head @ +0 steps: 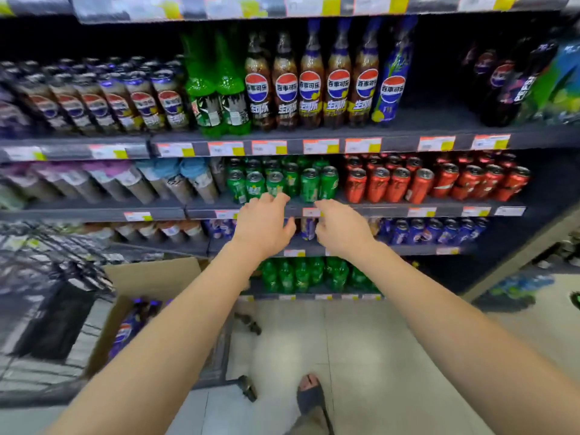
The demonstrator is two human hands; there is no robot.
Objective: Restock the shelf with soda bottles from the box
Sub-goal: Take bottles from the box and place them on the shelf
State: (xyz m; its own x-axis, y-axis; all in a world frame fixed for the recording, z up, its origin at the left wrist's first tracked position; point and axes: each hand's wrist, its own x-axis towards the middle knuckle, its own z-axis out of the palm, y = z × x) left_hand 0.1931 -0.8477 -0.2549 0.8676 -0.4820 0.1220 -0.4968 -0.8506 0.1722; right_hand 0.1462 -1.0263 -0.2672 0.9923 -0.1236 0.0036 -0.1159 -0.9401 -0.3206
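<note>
Both my arms reach toward the shelf unit [314, 146]. My left hand [265, 224] and my right hand [342, 227] hover side by side in front of the green cans [282, 182], fingers apart, holding nothing. Above them, a row of tall Pepsi soda bottles [314, 86] stands on the upper shelf, with a dark gap [439, 89] to its right. The open cardboard box [150, 277] sits in a cart at lower left. Blue-labelled soda bottles [128, 331] lie inside it, partly hidden by my left forearm.
Red cans [439, 180] fill the shelf to the right of the green ones. Blue cans [433, 230] and green bottles [301, 274] sit on the lower shelves. A metal shopping cart [47, 277] stands at the left. My sandalled foot [310, 394] is on the tiled floor.
</note>
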